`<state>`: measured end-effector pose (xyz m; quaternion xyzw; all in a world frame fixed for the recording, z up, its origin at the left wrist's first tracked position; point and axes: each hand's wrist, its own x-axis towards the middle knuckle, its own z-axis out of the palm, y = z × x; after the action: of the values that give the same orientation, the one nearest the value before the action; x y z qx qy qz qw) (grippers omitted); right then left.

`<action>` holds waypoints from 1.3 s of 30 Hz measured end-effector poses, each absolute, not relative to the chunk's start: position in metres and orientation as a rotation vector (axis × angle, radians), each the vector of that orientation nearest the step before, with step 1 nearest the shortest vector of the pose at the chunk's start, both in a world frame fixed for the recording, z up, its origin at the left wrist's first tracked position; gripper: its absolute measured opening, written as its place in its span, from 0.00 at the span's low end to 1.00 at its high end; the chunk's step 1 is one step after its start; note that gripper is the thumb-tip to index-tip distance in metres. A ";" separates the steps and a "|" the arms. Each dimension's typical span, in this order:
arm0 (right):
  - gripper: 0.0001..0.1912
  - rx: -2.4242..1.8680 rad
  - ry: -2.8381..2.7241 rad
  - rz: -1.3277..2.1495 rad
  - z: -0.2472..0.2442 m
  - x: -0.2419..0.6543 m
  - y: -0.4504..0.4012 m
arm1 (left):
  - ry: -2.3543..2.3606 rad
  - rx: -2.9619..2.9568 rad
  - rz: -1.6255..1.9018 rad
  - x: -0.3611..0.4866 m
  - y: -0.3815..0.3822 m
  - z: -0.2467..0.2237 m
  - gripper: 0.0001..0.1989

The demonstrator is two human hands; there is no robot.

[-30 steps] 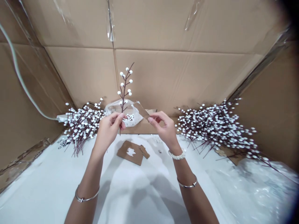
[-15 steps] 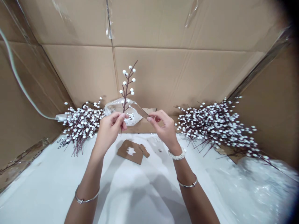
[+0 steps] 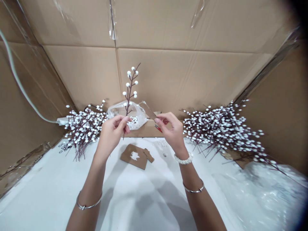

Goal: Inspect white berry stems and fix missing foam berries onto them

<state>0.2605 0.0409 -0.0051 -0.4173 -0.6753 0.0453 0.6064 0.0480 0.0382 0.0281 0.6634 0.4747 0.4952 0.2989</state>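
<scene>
Your left hand (image 3: 111,136) grips the white-berry stem (image 3: 130,89); your right hand (image 3: 170,130) has rolled its red-handled cutter (image 3: 158,128) round, still pinched tight.

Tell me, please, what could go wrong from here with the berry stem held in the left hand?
The berry stem in the left hand stands close to the thin blurred strip at the right hand, so a slip might knock off a berry. The clear plastic bag just behind holds loose white balls; a bump could perhaps spill them onto the white surface, where they would be hard to see.
</scene>
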 end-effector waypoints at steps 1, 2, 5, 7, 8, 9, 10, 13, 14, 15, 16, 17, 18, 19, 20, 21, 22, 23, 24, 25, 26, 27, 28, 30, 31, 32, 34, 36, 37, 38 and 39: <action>0.04 -0.960 -1.542 0.097 -0.004 0.261 0.041 | 1.265 1.763 1.315 0.048 0.038 0.028 0.12; 0.04 -0.954 -1.525 0.090 -0.004 0.261 0.040 | 1.270 1.763 1.314 0.048 0.038 0.028 0.12; 0.04 -0.941 -1.487 0.072 -0.003 0.262 0.040 | 1.286 1.760 1.301 0.050 0.037 0.028 0.12; 0.04 -0.946 -1.467 0.065 -0.004 0.264 0.041 | 1.292 1.761 1.289 0.051 0.036 0.029 0.11; 0.05 -0.952 -1.456 0.063 -0.004 0.265 0.041 | 1.291 1.763 1.284 0.052 0.036 0.029 0.11; 0.05 -0.959 -1.445 0.061 -0.005 0.266 0.042 | 1.288 1.765 1.277 0.053 0.035 0.029 0.10; 0.05 -0.966 -1.434 0.060 -0.005 0.266 0.043 | 1.284 1.767 1.270 0.054 0.035 0.029 0.10; 0.05 -0.986 -1.401 0.048 -0.005 0.268 0.043 | 1.276 1.781 1.238 0.055 0.033 0.029 0.10; 0.05 -0.989 -1.392 0.043 -0.005 0.268 0.043 | 1.275 1.789 1.228 0.056 0.033 0.029 0.10; 0.05 -0.992 -1.386 0.038 -0.005 0.268 0.042 | 1.275 1.801 1.219 0.056 0.033 0.029 0.10; 0.05 -0.995 -1.381 0.034 -0.005 0.269 0.042 | 1.277 1.814 1.215 0.056 0.033 0.029 0.11; 0.05 -0.998 -1.376 0.032 -0.004 0.269 0.042 | 1.281 1.827 1.211 0.057 0.033 0.028 0.11; 0.05 -1.003 -1.373 0.032 -0.004 0.269 0.042 | 1.283 1.838 1.209 0.057 0.033 0.028 0.11; 0.05 -1.008 -1.368 0.034 -0.003 0.270 0.042 | 1.285 1.849 1.206 0.057 0.033 0.028 0.11; 0.05 -1.013 -1.364 0.036 -0.003 0.270 0.042 | 1.286 1.860 1.202 0.057 0.033 0.028 0.11; 0.06 -1.016 -1.361 0.040 -0.003 0.271 0.042 | 1.287 1.869 1.196 0.057 0.033 0.027 0.11; 0.06 -1.018 -1.359 0.043 -0.003 0.271 0.043 | 1.289 1.878 1.191 0.057 0.033 0.027 0.11; 0.06 -1.019 -1.358 0.046 -0.003 0.271 0.043 | 1.292 1.887 1.184 0.057 0.033 0.027 0.11; 0.06 -1.017 -1.358 0.048 -0.003 0.271 0.043 | 1.296 1.895 1.179 0.056 0.033 0.027 0.11; 0.05 -1.016 -1.357 0.051 -0.003 0.272 0.043 | 1.299 1.902 1.174 0.056 0.033 0.027 0.11; 0.05 -1.015 -1.357 0.053 -0.003 0.272 0.043 | 1.302 1.906 1.168 0.055 0.033 0.027 0.12; 0.05 -1.013 -1.356 0.054 -0.003 0.272 0.043 | 1.303 1.909 1.165 0.055 0.033 0.027 0.12; 0.05 -1.013 -1.355 0.055 -0.003 0.272 0.043 | 1.303 1.912 1.161 0.055 0.033 0.027 0.12; 0.05 -1.014 -1.351 0.057 -0.003 0.273 0.043 | 1.301 1.917 1.156 0.055 0.032 0.027 0.12; 0.05 -1.017 -1.350 0.058 -0.003 0.273 0.043 | 1.298 1.919 1.155 0.055 0.032 0.026 0.13; 0.05 -1.019 -1.348 0.059 -0.003 0.273 0.043 | 1.296 1.921 1.155 0.055 0.032 0.026 0.13; 0.05 -1.029 -1.346 0.057 -0.003 0.274 0.043 | 1.292 1.926 1.155 0.056 0.032 0.026 0.13; 0.06 -1.037 -1.347 0.052 -0.003 0.274 0.043 | 1.289 1.934 1.158 0.056 0.033 0.026 0.13; 0.06 -1.039 -1.349 0.048 -0.003 0.274 0.043 | 1.288 1.940 1.160 0.055 0.033 0.026 0.13; 0.06 -1.040 -1.352 0.043 -0.003 0.274 0.044 | 1.287 1.947 1.161 0.055 0.033 0.026 0.13; 0.06 -1.039 -1.357 0.036 -0.003 0.275 0.044 | 1.288 1.953 1.161 0.055 0.033 0.025 0.13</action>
<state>0.2747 0.0437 -0.0026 -0.4587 -0.5987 0.0158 0.6565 0.0549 0.0334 0.0254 0.7215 0.4761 0.4291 0.2618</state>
